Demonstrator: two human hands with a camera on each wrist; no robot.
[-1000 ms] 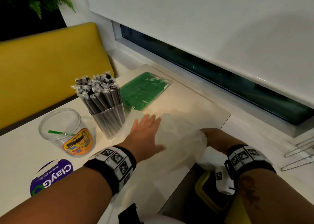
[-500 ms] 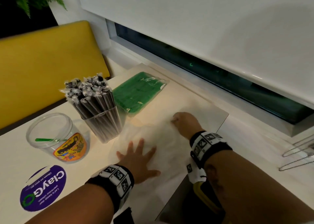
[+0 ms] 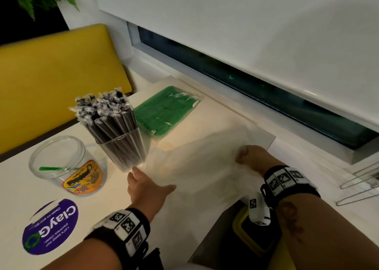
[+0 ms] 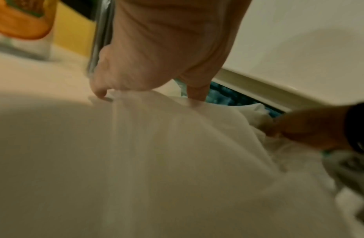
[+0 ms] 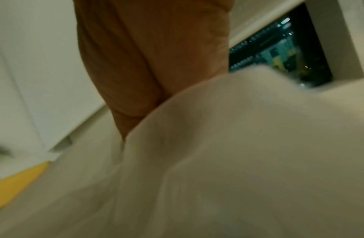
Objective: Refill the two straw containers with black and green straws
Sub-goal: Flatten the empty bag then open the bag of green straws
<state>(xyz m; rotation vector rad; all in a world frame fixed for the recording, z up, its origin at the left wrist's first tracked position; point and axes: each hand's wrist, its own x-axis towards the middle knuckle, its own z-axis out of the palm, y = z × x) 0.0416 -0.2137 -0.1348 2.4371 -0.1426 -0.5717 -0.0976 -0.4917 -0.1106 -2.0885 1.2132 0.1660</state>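
A clear tumbler (image 3: 123,146) packed with wrapped black straws (image 3: 106,112) stands mid-table. Left of it a round clear jar (image 3: 65,165) holds a single green straw (image 3: 55,169). A sealed pack of green straws (image 3: 164,112) lies flat behind the tumbler. An empty translucent plastic bag (image 3: 196,167) (image 4: 177,161) (image 5: 238,145) is spread on the table between my hands. My left hand (image 3: 143,185) (image 4: 156,64) pinches its left edge just in front of the tumbler. My right hand (image 3: 246,155) (image 5: 146,64), closed into a fist, grips its right edge near the table corner.
A purple round sticker (image 3: 49,226) lies on the white table (image 3: 20,187) at the front left. A yellow bench back (image 3: 51,81) runs behind. A yellow-rimmed bin (image 3: 252,239) sits below the table's right edge. Bead chains (image 3: 359,187) hang at the right by the window sill.
My left hand went from lying flat on the bag to pinching its left edge by the tumbler. My right hand pulled back to the right, drawing the bag out between both hands.
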